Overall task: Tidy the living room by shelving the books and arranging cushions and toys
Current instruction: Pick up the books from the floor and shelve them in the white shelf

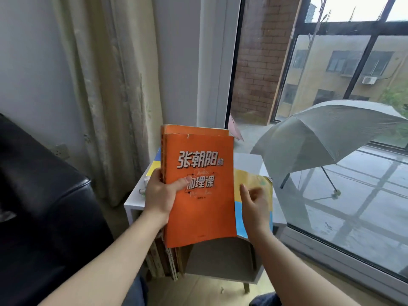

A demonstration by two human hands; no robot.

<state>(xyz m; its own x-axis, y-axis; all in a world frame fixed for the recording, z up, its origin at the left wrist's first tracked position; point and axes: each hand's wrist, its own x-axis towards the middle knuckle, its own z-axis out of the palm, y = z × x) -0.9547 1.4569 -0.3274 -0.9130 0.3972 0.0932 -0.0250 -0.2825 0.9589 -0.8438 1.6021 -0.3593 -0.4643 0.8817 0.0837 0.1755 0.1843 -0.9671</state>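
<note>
Fingers [155, 174] of the left hand [159, 196] are closed around the left edge of an orange book [201, 215], and the thumb presses flat on its front cover, beside the white printed title. A second orange book [194, 129] is in the same grip behind the first one, and only its top edge shows. Both are held upright and a little tilted, in the air above a white table [248, 161].

To the right of these fingers, just past the right edge of the cover, the right hand [254, 203] hangs with its fingers [243, 191] loosely bent and nothing between them. It is blurred, so I cannot tell if it touches anything. Under this hand a yellow and blue book [251, 176] lies flat on the table.

Below both hands, in the open compartment under the table top, a row of books [166, 259] stands upright at the left side. A black sofa [44, 195] is far to the left of the left hand, and a beige curtain [106, 85] hangs beyond the fingers. Well to the right, behind the window glass, an open grey umbrella [331, 133] rests on the wet floor.
</note>
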